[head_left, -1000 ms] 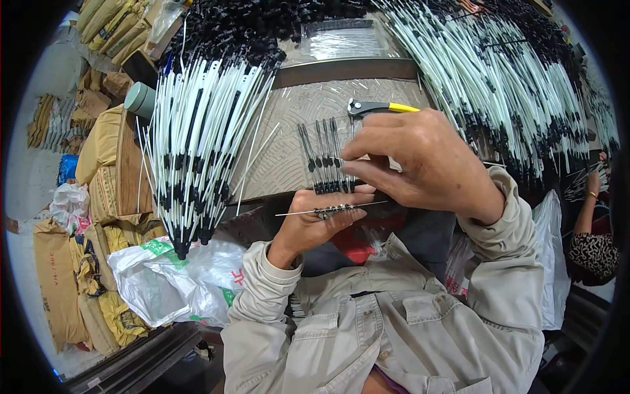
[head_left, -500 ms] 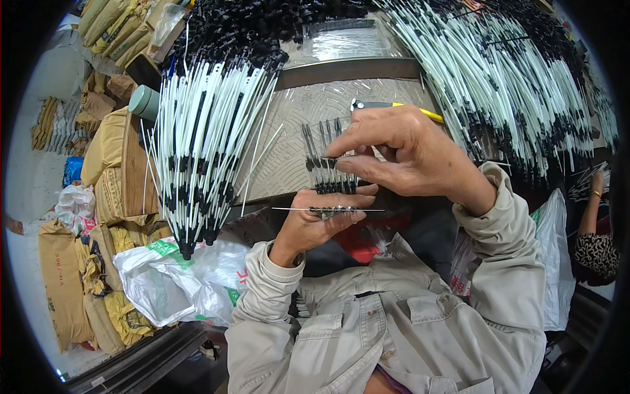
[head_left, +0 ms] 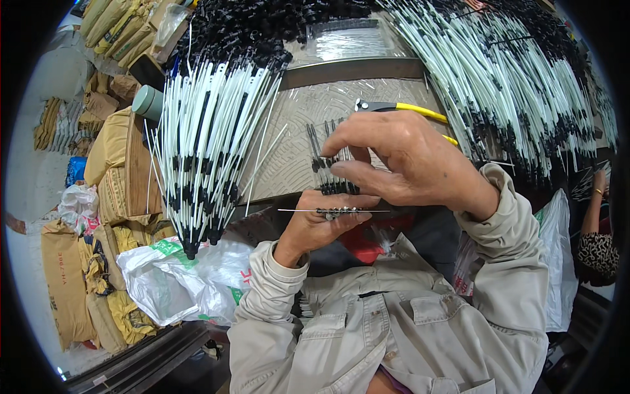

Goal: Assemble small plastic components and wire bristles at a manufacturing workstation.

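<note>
Having shifted slightly left, right hand is pinching black-tipped rods, while left hand is gripping, seemingly, a thin wire.

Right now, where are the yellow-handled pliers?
In the head view, the yellow-handled pliers lie on the bench just beyond the right hand, beside the right-side pile of white rods.

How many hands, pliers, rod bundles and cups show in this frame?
Hands: 3, the left hand, the right hand and a co-worker's hand
Pliers: 1
Rod bundles: 2, the left bundle and the right bundle
Cup: 1
Total: 7
</note>
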Motion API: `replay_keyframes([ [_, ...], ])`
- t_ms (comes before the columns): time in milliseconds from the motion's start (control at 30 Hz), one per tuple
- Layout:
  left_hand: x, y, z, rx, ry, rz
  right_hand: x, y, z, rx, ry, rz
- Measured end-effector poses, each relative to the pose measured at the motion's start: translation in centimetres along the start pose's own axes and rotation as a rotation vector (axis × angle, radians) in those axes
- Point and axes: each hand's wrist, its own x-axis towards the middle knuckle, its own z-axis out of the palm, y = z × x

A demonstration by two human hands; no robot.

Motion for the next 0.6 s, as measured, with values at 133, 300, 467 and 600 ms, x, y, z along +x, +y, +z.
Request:
replay_keyframes([
  [133,0.3,0.2,0.2,0.016,0.008,0.007,0.4,0.2,-0.3,-0.020,-0.020,-0.060],
  [300,0.4,-0.1,0.3,0.033,0.014,0.099,0.8,-0.2,-0.8,-0.057,-0.079,-0.054],
  [467,0.1,-0.3,0.1,-0.013,-0.014,0.038,0.5,0.6,0.7,0.037,0.068,-0.067],
  [600,0.4,0.0,-0.2,0.016,-0.036,0.048,0.8,0.7,0.1,0.091,0.001,-0.023],
])
